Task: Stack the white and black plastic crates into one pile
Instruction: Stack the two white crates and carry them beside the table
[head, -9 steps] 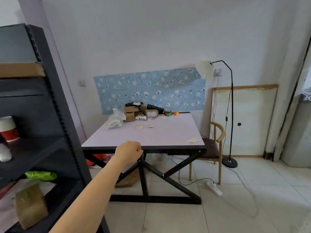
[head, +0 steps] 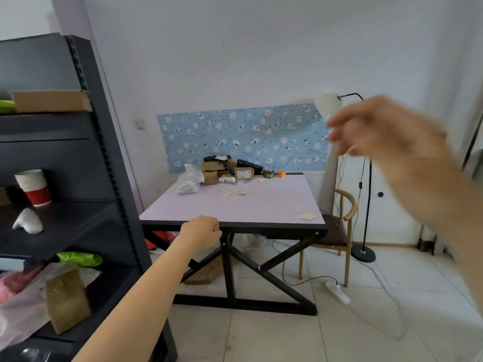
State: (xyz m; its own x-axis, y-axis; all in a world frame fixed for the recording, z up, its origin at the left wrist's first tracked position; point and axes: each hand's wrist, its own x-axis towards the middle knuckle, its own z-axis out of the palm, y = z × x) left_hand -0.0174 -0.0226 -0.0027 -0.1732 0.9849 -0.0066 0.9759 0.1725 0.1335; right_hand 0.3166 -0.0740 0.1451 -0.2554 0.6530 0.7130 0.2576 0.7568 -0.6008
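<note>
No white or black crates are in view. Such plastic crates are probably light and rigid, best gripped at opposite rims. Left hand (head: 200, 232), fingers curled on nothing, hovers before the desk (head: 248, 205) edge; right hand (head: 386, 131), blurred, fingers loosely spread, empty.

Right hand (head: 386, 131) newly in view at upper right, blurred, fingers loose.

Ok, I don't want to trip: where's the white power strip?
In the head view, the power strip lies on the floor, right of centre, at the foot of the wooden chair.
</note>
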